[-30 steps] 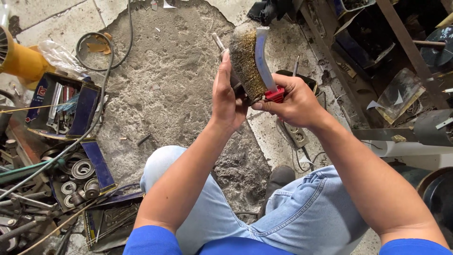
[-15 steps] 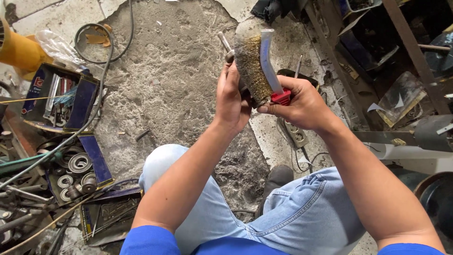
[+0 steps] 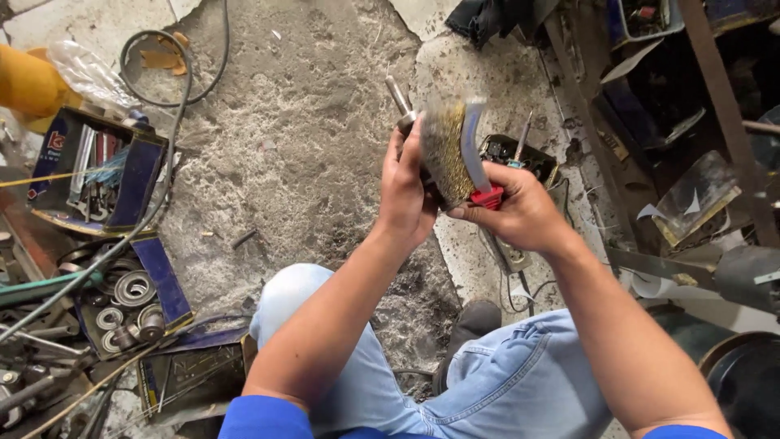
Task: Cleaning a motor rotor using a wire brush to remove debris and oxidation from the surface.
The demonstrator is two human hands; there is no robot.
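Observation:
My right hand (image 3: 522,213) grips a wire brush (image 3: 455,150) by its red handle, the brass-coloured bristles turned toward my left hand. My left hand (image 3: 405,191) is closed around a small metal part with a steel shaft (image 3: 398,96) sticking up out of the fist; most of that part is hidden behind the fingers and the brush. The bristles touch the part. Both hands are held above my knees in light blue jeans (image 3: 504,390), over a rough concrete floor (image 3: 301,138).
A blue open box (image 3: 130,175) of tools and a tray of bearings and rings (image 3: 130,297) lie at the left. A black cable (image 3: 175,73) loops on the floor. A yellow object (image 3: 28,85) is far left. Metal shelving and clutter (image 3: 682,122) fill the right.
The hands and brush have stayed nearly in place; the brush has shifted slightly along the held part, and the view has drifted a little.

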